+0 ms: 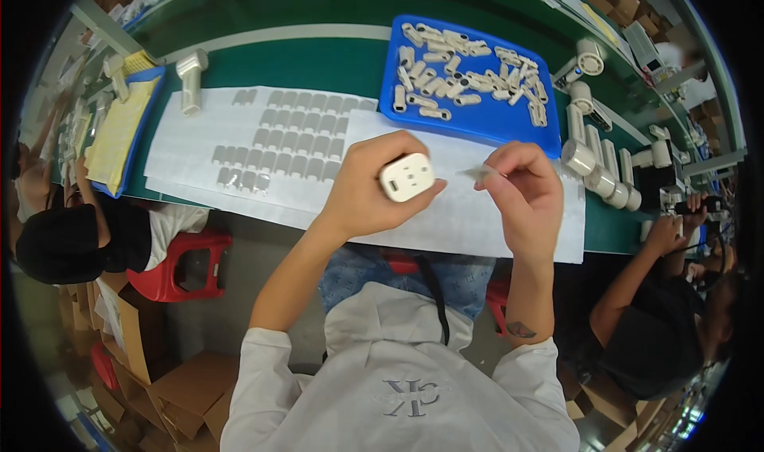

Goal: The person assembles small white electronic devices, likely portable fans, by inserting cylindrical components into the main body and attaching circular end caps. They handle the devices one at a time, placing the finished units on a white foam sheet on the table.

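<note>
My left hand (360,188) is wrapped round a white plastic device body (407,177), whose end with a port and small holes faces up. To its right, my right hand (527,201) pinches a small thin translucent piece (475,173) between thumb and forefinger. The piece and the device body are apart. Below both hands lies a white sheet (382,142). On it, left of my left hand, grey film pieces (296,138) of a rounded-tab shape lie in rows.
A blue tray (477,130) of small white parts stands beyond my hands. White T-shaped devices (191,82) stand at the back left, and more white devices (597,161) line the right side. People sit on both sides. A red stool (191,265) stands at left, above cardboard boxes (191,388).
</note>
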Demonstrator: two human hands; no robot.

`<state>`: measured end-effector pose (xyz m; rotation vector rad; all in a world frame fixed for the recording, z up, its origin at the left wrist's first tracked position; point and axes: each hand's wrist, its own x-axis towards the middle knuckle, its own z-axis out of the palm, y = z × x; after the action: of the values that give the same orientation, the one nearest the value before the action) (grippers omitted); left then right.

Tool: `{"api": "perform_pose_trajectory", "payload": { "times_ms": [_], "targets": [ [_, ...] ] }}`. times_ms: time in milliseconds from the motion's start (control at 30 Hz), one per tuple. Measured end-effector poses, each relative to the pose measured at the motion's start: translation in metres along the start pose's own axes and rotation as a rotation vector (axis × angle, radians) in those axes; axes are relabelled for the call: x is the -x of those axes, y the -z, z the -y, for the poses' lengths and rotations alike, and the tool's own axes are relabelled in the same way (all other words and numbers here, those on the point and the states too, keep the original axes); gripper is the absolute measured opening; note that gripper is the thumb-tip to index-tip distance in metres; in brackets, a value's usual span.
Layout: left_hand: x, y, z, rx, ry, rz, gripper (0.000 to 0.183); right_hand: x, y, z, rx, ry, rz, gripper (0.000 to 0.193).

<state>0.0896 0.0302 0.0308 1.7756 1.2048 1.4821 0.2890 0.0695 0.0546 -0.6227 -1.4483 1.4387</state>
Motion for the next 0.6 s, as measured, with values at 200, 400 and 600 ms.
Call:
{"api": "perform_pose_trajectory", "payload": {
  "times_ms": [200, 400, 600],
  "targets": [
    [-0.007, -0.044, 0.016, 0.099, -0.063, 0.135, 0.027, 0.024, 0.015, 0.022, 0.004, 0.048, 0.056, 0.018],
    [-0.002, -0.051, 0.020, 0.136, -0.078, 0.150, 0.030, 0.023, 0.016, 0.024, 0.136, -0.032, 0.044, 0.028],
    [-0.003, -0.049, 0.019, 0.115, -0.061, 0.156, 0.032, 0.018, 0.013, 0.016, 0.121, 0.025, 0.098, 0.051]
  ]
}}
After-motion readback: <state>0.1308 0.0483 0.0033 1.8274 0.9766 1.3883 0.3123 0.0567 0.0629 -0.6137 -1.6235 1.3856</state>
